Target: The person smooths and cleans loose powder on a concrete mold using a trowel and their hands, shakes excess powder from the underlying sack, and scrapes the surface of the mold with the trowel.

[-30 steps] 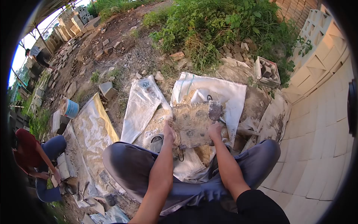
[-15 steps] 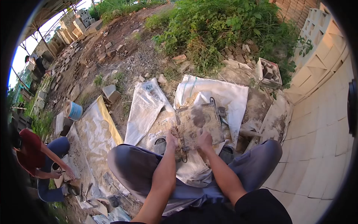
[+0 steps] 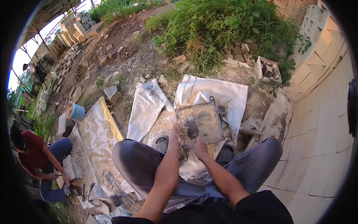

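After swinging dark scraper (image 3: 192,129) towards left edge of sandy board (image 3: 213,127) on the sacks (image 3: 235,92), bunched grit (image 3: 181,128) there, had right hand (image 3: 200,147) clenched, likely round its handle, couldn't tell grip of left hand (image 3: 174,139)

Your 2 bent knees (image 3: 129,158) flank the passage over the square panel (image 3: 211,125), where a dark loop (image 3: 212,99) juts at the far edge.

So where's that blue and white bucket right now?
In the head camera's view, the bucket is off to the person's left, beside the far end of the yellow-edged sheet and next to a pale block.
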The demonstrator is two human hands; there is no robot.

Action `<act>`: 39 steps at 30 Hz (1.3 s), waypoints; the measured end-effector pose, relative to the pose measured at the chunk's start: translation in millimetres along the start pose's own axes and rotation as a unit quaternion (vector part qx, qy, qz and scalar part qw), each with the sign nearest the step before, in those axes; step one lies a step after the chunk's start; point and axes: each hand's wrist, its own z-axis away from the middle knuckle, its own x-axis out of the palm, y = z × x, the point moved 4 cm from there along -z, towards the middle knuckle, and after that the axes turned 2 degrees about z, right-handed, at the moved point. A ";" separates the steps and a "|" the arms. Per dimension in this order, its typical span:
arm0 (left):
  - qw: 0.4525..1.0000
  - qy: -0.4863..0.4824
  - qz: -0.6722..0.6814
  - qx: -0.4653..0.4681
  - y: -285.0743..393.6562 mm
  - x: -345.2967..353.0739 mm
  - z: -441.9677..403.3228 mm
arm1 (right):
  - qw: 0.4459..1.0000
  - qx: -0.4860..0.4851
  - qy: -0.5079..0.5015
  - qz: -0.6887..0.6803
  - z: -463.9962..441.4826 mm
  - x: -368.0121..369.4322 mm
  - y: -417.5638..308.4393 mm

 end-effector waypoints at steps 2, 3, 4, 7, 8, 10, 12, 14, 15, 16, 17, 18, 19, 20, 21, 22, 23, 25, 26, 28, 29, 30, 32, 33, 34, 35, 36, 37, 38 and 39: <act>1.000 0.005 0.001 -0.004 5.6 -0.3 4.2 | 1.000 -0.016 0.013 -0.014 1.7 8.1 0.2; 1.000 -0.021 -0.007 0.012 -2.0 -14.6 -16.9 | 0.999 -0.041 0.001 0.015 -1.2 14.8 2.4; 0.998 -0.046 -0.014 0.026 -6.2 -20.8 -29.0 | 0.997 -0.064 -0.012 0.046 -1.0 17.8 4.7; 0.998 -0.015 0.042 -0.036 -3.6 -5.8 20.3 | 0.990 -0.108 -0.034 0.086 20.5 10.1 -2.6; 0.998 0.025 0.029 -0.059 1.0 10.4 52.8 | 0.993 -0.075 -0.040 0.082 19.2 7.0 2.2; 0.999 0.016 0.015 -0.029 -10.5 2.6 44.3 | 0.998 -0.028 0.051 -0.026 6.5 -6.7 30.3; 1.000 0.021 -0.013 0.010 -14.6 -1.0 44.3 | 0.986 0.083 0.137 -0.038 -5.5 -40.4 55.6; 1.000 0.011 -0.005 -0.003 -18.8 -12.0 28.2 | 0.962 0.190 0.192 -0.024 -15.9 -65.3 85.9; 1.000 -0.004 0.000 -0.016 -18.5 -10.2 26.6 | 0.962 0.193 0.193 -0.024 -13.5 -65.9 86.3; 1.000 -0.006 -0.002 -0.020 -19.4 -8.7 25.4 | 0.967 0.183 0.174 -0.018 -12.3 -66.1 86.8; 0.998 0.037 -0.040 -0.007 -19.9 -10.1 23.8 | 0.973 0.172 0.156 -0.011 -11.2 -66.3 87.6; 0.993 0.082 -0.079 0.006 -18.7 -10.5 27.5 | 0.981 0.155 0.114 -0.024 -10.3 -51.6 83.4; 0.993 0.082 -0.082 0.004 -18.4 -5.6 37.5 | 0.989 0.112 0.093 -0.025 -1.3 -39.8 71.7; 0.981 0.137 -0.139 0.014 -14.5 -1.4 46.6 | 0.995 0.067 0.075 -0.027 5.5 -28.3 56.8; 0.962 0.191 -0.195 0.027 -8.0 3.0 53.4 | 0.997 0.053 0.047 -0.024 12.8 -13.3 46.6; 0.961 0.187 -0.203 0.029 -4.6 4.3 55.4 | 0.999 0.042 0.019 -0.023 21.5 2.0 36.7; 0.978 0.137 -0.158 0.024 -5.2 6.3 56.6 | 0.998 0.045 0.024 -0.029 27.9 10.7 27.2; 0.990 0.084 -0.116 0.015 -8.2 5.1 62.0 | 0.999 -0.033 -0.032 0.007 41.2 18.7 7.3; 0.997 0.045 -0.048 -0.031 -8.6 5.7 63.5 | 0.999 -0.031 -0.028 0.005 43.2 12.6 4.5; 0.997 -0.016 0.011 -0.070 -9.9 1.1 58.4 | 0.995 -0.058 -0.073 0.042 41.5 2.9 -3.7; 0.998 -0.012 0.014 -0.066 -11.1 -2.3 52.3 | 0.996 -0.058 -0.042 0.044 33.1 -4.0 0.8; 0.997 -0.026 0.002 -0.067 -15.9 -15.2 32.9 | 0.997 -0.056 -0.015 0.043 24.2 -9.5 10.3; 0.997 -0.042 -0.035 -0.063 -22.4 -45.8 -5.0 | 0.996 -0.010 0.084 -0.009 9.5 -41.7 27.1; 0.997 -0.038 -0.033 -0.063 -16.9 -34.6 13.4 | 0.990 0.054 0.129 -0.021 1.8 -55.2 44.2; 0.997 -0.021 -0.036 -0.063 -5.7 -5.7 49.6 | 0.977 0.120 0.175 -0.033 -0.4 -64.3 61.4; 0.997 -0.006 -0.040 -0.064 1.1 10.7 71.8 | 0.977 0.122 0.172 -0.032 2.4 -62.7 74.8; 0.997 -0.005 -0.040 -0.066 -2.6 5.3 63.9 | 0.971 0.166 0.172 -0.013 6.9 -59.3 91.8; 0.998 -0.015 -0.036 -0.044 -8.6 -3.9 51.5 | 0.962 0.211 0.171 0.007 15.5 -62.7 96.0; 0.999 -0.026 -0.031 -0.022 -15.4 -14.8 40.6 | 0.966 0.207 0.157 0.009 23.2 -57.9 91.4; 0.999 -0.024 -0.032 -0.026 -16.1 -12.5 47.0 | 0.965 0.211 0.156 0.011 28.0 -50.2 86.0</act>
